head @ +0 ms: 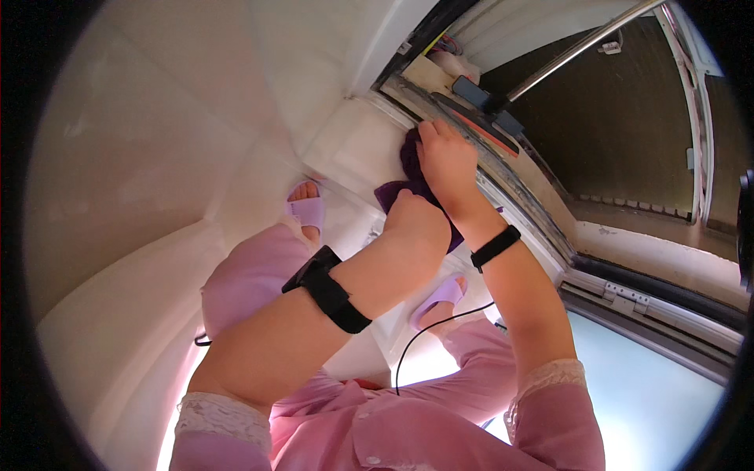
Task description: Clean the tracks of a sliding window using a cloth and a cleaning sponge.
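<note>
A dark purple cloth (410, 156) lies bunched against the light sill beside the door or window track (512, 176). My right hand (446, 154) reaches farthest forward, fingers curled over the cloth's bunched end at the edge of the track. Nearer to me, my left hand (418, 215) is closed around another part of the same cloth. Folds of it stick out to the left of that hand and hang below its wrist. My left fingers are mostly hidden behind the back of the hand.
Beyond the track, a squeegee-like head (480, 123) with an orange-red edge leans on a metal pole (580, 50). A dark panel (595, 112) stands behind it. A pale wall (153, 135) curves along the left. A thin black cable (433, 325) hangs between my arms, above my slippers (307, 211).
</note>
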Demonstrator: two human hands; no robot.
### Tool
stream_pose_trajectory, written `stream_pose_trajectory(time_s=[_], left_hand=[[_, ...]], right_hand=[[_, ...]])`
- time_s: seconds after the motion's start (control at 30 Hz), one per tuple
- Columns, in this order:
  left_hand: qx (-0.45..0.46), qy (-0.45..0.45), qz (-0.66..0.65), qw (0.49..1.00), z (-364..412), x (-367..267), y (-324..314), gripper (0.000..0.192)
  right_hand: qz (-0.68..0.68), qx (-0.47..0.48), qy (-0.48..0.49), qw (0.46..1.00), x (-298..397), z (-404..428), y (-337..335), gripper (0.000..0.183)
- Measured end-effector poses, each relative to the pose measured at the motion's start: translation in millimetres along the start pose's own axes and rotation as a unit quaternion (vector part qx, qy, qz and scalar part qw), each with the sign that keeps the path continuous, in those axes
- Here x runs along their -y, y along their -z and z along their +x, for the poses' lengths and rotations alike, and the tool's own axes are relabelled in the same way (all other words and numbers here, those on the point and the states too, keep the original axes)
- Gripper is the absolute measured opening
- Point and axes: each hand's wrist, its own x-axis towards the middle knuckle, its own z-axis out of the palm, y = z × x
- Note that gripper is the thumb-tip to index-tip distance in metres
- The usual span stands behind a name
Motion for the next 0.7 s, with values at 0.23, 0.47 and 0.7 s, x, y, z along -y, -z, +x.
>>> stream_pose_trajectory(time_s=[0.23,0.47,0.7], left_hand=[[-0.027,-0.032,0.029,0.999,4.7,-12.1,-4.2,0.013],[-0.093,-0.028,0.075,0.992,14.0,-28.7,-17.0,0.011],[-0.067,-0.068,0.086,0.992,25.5,-44.1,-12.4,0.007]], right_hand=[[-0.016,0.024,-0.05,0.998,-46.2,-61.1,21.6,0.004],[-0.028,0.03,-0.113,0.993,-79.2,-114.6,35.3,0.006],[-0.055,0.044,-0.188,0.98,-122.6,-173.5,44.1,0.01]])
